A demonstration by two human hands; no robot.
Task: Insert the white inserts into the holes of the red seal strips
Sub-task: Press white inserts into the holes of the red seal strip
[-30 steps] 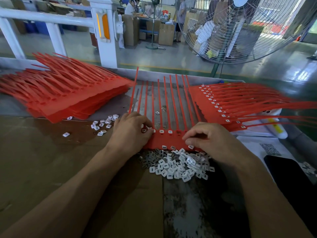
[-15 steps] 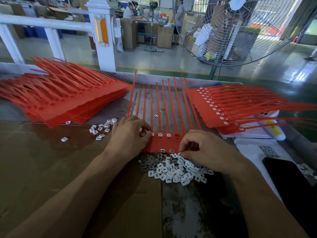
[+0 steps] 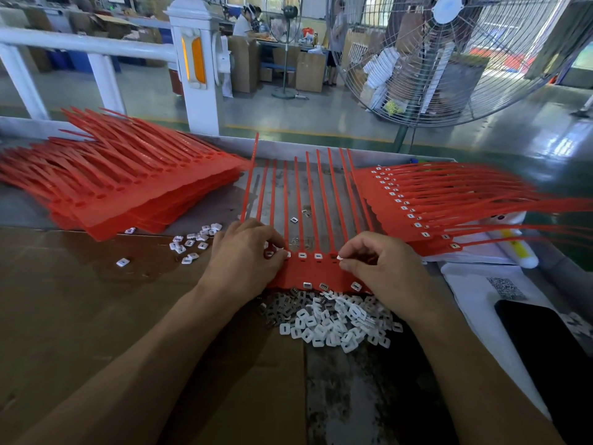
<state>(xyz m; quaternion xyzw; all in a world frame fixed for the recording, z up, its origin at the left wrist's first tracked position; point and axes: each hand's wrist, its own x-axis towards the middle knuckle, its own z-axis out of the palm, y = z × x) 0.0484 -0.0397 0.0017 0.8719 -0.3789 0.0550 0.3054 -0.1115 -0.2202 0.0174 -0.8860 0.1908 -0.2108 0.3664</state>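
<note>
A red sheet of joined seal strips (image 3: 313,271) lies flat in front of me, its tails pointing away. Several holes along its head hold white inserts. My left hand (image 3: 244,252) rests on the sheet's left end, with its fingertips curled over an insert there. My right hand (image 3: 382,264) pinches a white insert (image 3: 340,257) between thumb and forefinger over a hole on the right part of the sheet. A heap of loose white inserts (image 3: 333,319) lies just below the sheet.
A stack of red strip sheets without inserts (image 3: 122,191) lies at the left, and a stack with inserts (image 3: 426,203) at the right. Scattered inserts (image 3: 192,242) lie on the cardboard. A dark phone (image 3: 542,342) lies at the right edge. A large fan (image 3: 449,53) stands behind the bench.
My right hand dipped to the heap of inserts, then rose back to the sheet with one insert pinched. My left hand stayed on the sheet's left end.
</note>
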